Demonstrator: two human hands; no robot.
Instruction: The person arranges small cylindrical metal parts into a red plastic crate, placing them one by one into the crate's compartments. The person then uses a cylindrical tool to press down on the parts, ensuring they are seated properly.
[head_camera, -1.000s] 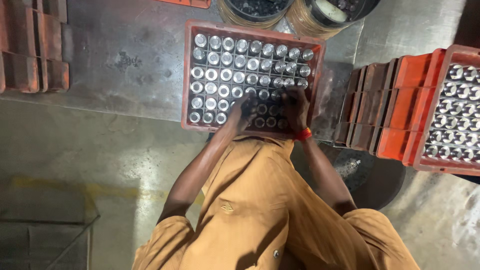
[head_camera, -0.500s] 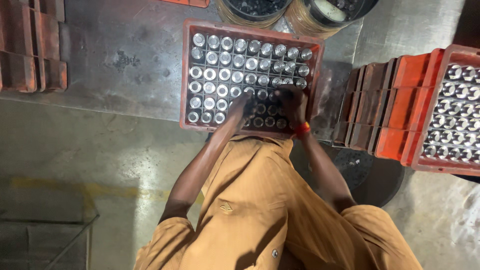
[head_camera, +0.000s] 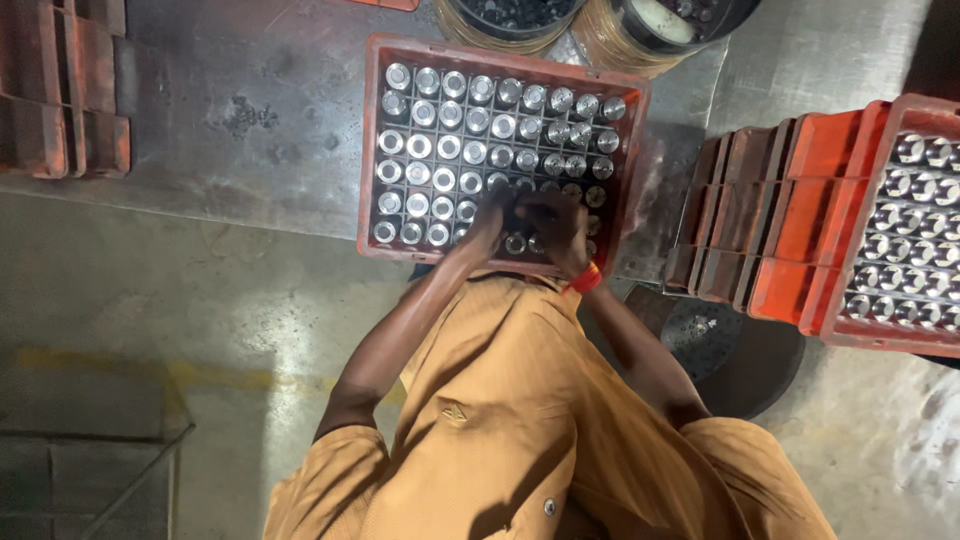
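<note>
A red plastic crate with a grid of cells stands on a metal surface, filled with several shiny metal cylinders standing upright. Both of my hands are inside its near edge, side by side. My left hand rests with curled fingers on the cylinders in the near middle rows. My right hand, with a red band on the wrist, lies just to its right over the same rows. Fingers hide the parts beneath, so any grip is unclear. My orange shirt fills the lower part of the view.
A second red crate of metal cylinders stands to the right, beside stacked empty red crates. More red crates stand at the far left. Two round containers sit behind the crate. A dark round disc lies on the floor at the right.
My right hand has shifted a little left along the crate's near rows, closer to my left hand. The left hand has stayed about where it was.
</note>
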